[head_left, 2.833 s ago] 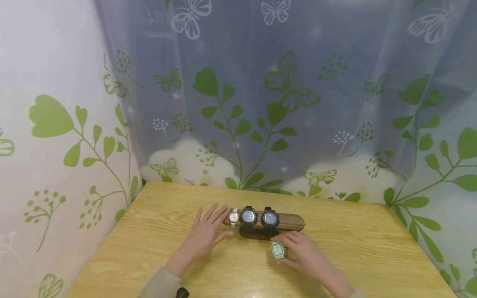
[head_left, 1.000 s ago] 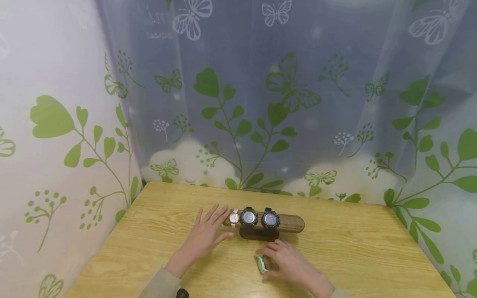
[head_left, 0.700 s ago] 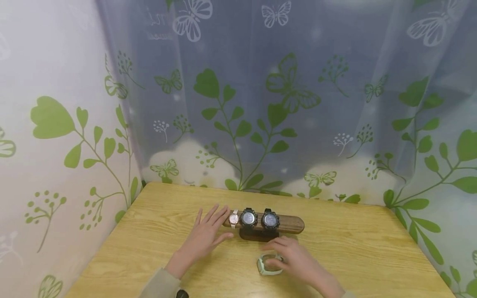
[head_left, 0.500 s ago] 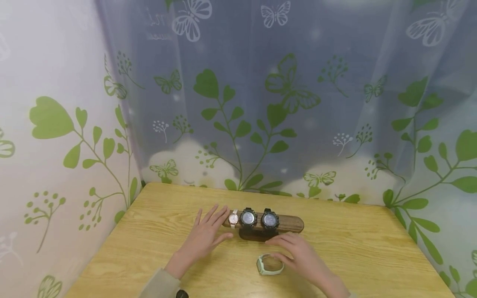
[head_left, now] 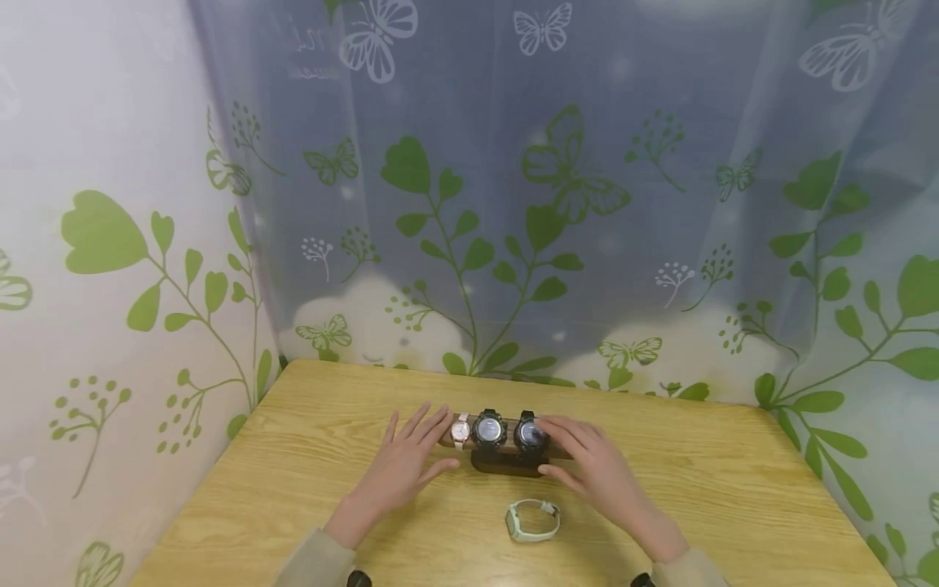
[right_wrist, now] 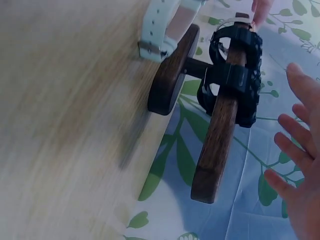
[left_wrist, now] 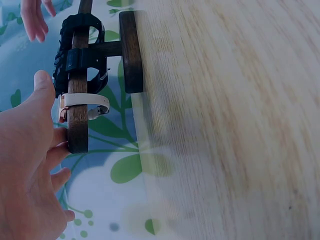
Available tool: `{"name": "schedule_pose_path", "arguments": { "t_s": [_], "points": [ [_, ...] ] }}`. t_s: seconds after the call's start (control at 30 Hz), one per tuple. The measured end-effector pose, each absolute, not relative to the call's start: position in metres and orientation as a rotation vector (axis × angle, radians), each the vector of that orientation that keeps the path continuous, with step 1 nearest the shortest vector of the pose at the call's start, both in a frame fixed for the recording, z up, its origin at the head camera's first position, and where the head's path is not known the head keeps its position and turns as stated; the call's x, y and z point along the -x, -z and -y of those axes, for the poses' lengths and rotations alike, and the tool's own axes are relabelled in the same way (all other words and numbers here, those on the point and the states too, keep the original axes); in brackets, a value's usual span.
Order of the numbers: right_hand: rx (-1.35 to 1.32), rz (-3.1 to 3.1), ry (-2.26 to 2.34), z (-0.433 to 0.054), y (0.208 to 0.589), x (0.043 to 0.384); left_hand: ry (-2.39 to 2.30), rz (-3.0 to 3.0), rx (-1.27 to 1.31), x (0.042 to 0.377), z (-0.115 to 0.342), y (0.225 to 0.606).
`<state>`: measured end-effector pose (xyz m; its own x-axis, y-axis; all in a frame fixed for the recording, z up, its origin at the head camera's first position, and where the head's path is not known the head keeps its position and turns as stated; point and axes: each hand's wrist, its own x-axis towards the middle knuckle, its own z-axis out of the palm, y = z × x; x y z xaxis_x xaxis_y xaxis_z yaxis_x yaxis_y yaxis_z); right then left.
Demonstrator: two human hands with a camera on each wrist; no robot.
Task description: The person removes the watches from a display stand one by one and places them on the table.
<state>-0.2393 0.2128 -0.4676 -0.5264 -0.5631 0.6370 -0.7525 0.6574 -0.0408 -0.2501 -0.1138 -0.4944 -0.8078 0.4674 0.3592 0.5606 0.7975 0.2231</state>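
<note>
A dark wooden watch stand carries a small white-strapped watch at its left end and two chunky black watches, a middle one and a right one. My left hand rests its outstretched fingertips at the bar's left end, beside the white-strapped watch. Reaching over the bar's right part, my right hand has its fingers extended close to the right black watch. In the right wrist view a gap shows between those fingers and the bar. A pale green watch stands on its side in front of the stand, strap buckled.
The wooden table stretches out around the stand on all sides. Behind it hangs a blue and white curtain printed with leaves and butterflies. Dark bands on both wrists show at the sleeve ends.
My right hand has brought the pale green watch down onto the table, let it go, and moved up to the stand's right side. The left hand has stayed in place.
</note>
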Motion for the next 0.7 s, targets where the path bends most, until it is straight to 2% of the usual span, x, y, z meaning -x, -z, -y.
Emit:
{"name": "schedule_pose_path", "arguments": {
  "t_s": [0.7],
  "points": [
    [-0.923,2.63,-0.327,-0.202,0.476,0.277,0.445,2.717,0.795,0.249,0.115,0.492]
  ]
}}
